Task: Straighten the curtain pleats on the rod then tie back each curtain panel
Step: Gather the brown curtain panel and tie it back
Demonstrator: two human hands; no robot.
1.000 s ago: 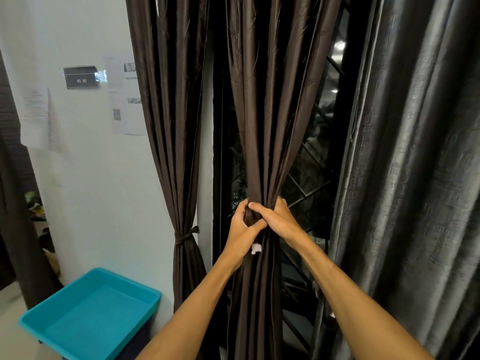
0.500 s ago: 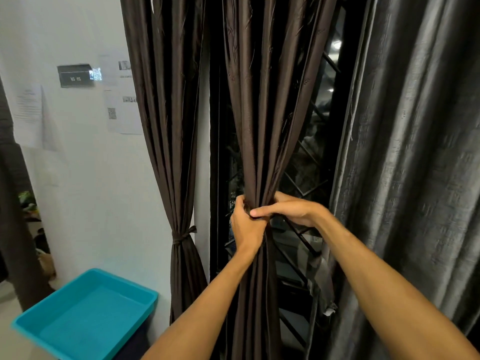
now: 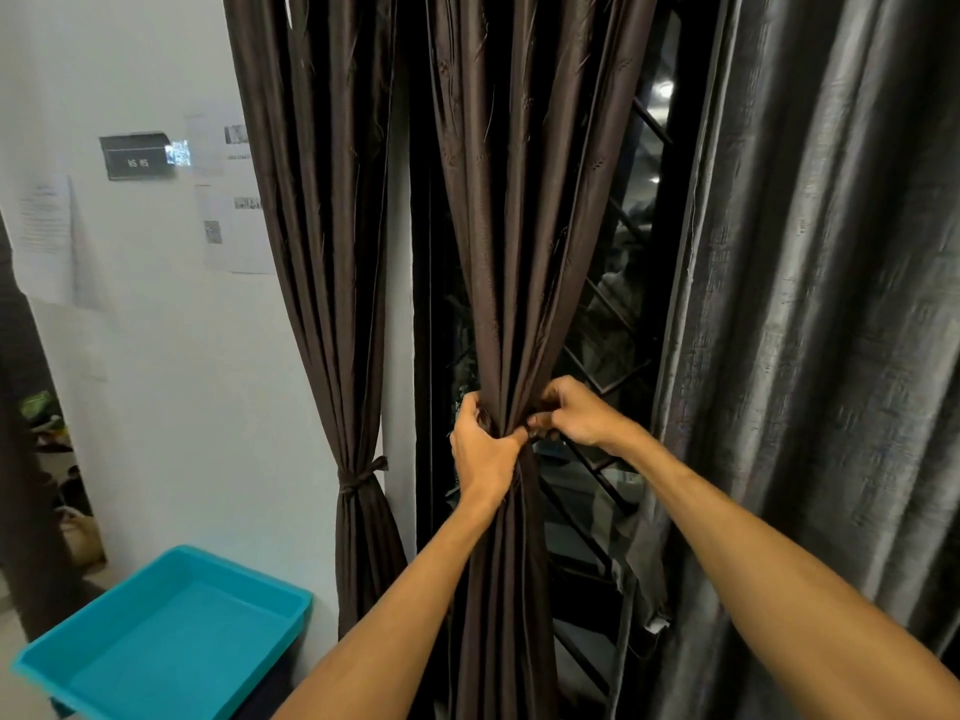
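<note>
I see the left hand [image 3: 483, 454] gripping the gathered waist of the middle brown curtain panel [image 3: 519, 252], thumb across the front, as it was half a second ago. The right hand [image 3: 576, 415], which then lay partly over the left, now sits just right of the gather, fingers curled and pinching dark material at the bundle's edge. I cannot tell whether that is a tie band or a fold. The left curtain panel [image 3: 332, 252] hangs by the wall, cinched by its tieback [image 3: 358, 478]. A teal bin [image 3: 171, 641] stands lower left.
</note>
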